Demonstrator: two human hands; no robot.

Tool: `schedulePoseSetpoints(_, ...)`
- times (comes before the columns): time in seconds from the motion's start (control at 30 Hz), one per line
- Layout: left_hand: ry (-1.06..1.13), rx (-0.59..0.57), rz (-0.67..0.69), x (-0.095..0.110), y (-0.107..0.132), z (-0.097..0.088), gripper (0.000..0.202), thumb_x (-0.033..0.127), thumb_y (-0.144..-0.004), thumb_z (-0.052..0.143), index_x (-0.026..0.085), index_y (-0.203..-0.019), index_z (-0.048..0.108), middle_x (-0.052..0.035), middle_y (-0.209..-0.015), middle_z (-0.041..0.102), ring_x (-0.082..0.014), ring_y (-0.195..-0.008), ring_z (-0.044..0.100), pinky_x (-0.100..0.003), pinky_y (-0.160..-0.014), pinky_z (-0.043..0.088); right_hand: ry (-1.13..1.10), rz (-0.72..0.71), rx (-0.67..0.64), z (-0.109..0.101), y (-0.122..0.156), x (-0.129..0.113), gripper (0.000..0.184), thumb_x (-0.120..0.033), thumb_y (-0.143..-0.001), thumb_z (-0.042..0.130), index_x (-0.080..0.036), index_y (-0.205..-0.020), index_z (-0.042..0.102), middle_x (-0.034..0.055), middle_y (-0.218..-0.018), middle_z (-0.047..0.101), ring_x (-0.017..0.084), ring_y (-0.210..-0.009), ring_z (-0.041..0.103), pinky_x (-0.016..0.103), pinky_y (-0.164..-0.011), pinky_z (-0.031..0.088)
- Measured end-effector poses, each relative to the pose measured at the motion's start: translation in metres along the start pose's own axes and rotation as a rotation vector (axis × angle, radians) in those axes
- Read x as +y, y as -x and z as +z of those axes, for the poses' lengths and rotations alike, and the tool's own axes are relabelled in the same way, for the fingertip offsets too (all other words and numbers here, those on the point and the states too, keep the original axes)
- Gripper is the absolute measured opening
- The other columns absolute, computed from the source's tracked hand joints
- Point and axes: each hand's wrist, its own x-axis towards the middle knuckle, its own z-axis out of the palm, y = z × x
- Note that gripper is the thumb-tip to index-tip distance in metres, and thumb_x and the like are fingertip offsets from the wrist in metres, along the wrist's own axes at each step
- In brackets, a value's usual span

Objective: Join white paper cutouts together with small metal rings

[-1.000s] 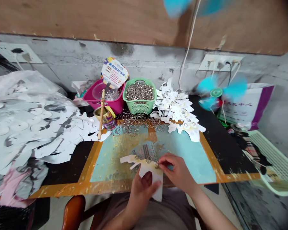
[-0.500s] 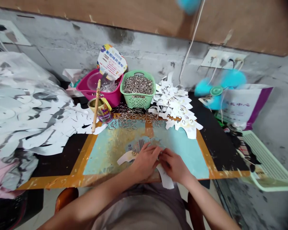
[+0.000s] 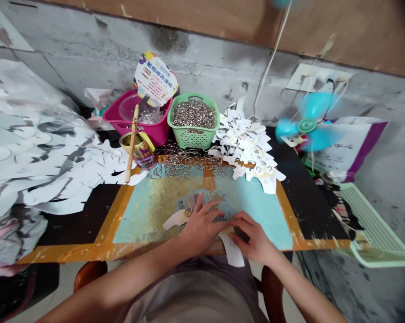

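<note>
Fingers (image 3: 198, 202) of the left hand (image 3: 200, 229) now splay wider across the teal board (image 3: 259, 220).

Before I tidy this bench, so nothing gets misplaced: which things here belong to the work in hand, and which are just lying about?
Part of the work:
left hand, right hand, white paper cutout, loose metal rings, green basket of rings, stack of white cutouts, blue work mat

Lying about:
pink plastic tub, printed card fan, teal electric fan, printed plastic bag, pale green plastic tray

A teal desk fan (image 3: 306, 125) beside a white-and-purple tote bag (image 3: 360, 146)
</note>
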Motion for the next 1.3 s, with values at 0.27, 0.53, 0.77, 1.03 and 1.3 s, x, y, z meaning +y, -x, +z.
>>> schedulePoseSetpoints(0.27,-0.062,0.026,0.094,0.000,0.007,0.001,0.013,0.016,-0.092,0.061,0.021,-0.085,0.070,-0.0063,-0.119,0.067,-0.0264,-0.122,0.053,-0.067,-0.119,0.011,0.175,-0.183,-0.164,-0.007,-0.024,0.011,0.022,-0.010,-0.095,0.050,-0.019,-0.105,0.067,0.0079,-0.100,0.062,0.021,-0.090,0.061,0.032,-0.075,0.053)
schedulePoseSetpoints(0.53,0.026,0.001,0.035,-0.003,0.005,0.004,0.020,0.009,-0.092,0.056,0.020,-0.085,0.071,-0.0015,-0.080,0.072,-0.0278,-0.120,0.059,-0.070,-0.119,0.002,0.364,-0.242,-0.114,-0.006,-0.005,0.007,0.022,-0.011,-0.097,0.043,-0.016,-0.100,0.064,0.0098,-0.090,0.060,0.023,-0.082,0.056,0.035,-0.069,0.052)
schedulePoseSetpoints(0.77,0.016,-0.051,0.056,0.000,0.004,-0.002,0.022,0.009,-0.092,0.056,0.022,-0.099,0.071,-0.0029,-0.095,0.075,-0.0301,-0.123,0.057,-0.071,-0.118,0.003,0.136,-0.114,-0.009,-0.009,0.007,0.005,0.031,-0.012,-0.095,0.048,-0.020,-0.123,0.060,0.0113,-0.109,0.061,0.023,-0.098,0.062,0.038,-0.084,0.057)
schedulePoseSetpoints(1.03,0.102,-0.010,0.043,-0.002,0.006,-0.001,0.029,0.004,-0.089,0.056,0.026,-0.098,0.073,-0.0012,-0.098,0.076,-0.0290,-0.123,0.057,-0.068,-0.119,0.003,0.219,-0.270,-0.104,-0.011,-0.008,0.019,0.030,-0.010,-0.096,0.045,-0.020,-0.115,0.065,0.0095,-0.101,0.064,0.022,-0.091,0.061,0.035,-0.077,0.054)
schedulePoseSetpoints(1.3,-0.018,-0.008,0.093,-0.003,0.008,0.004,0.022,0.012,-0.093,0.059,0.025,-0.107,0.071,-0.0032,-0.097,0.074,-0.0287,-0.120,0.058,-0.071,-0.118,0.006,0.422,-0.352,-0.122,-0.014,0.000,0.023,0.028,-0.016,-0.101,0.041,-0.017,-0.115,0.065,0.0117,-0.097,0.066,0.024,-0.081,0.059,0.036,-0.068,0.052)
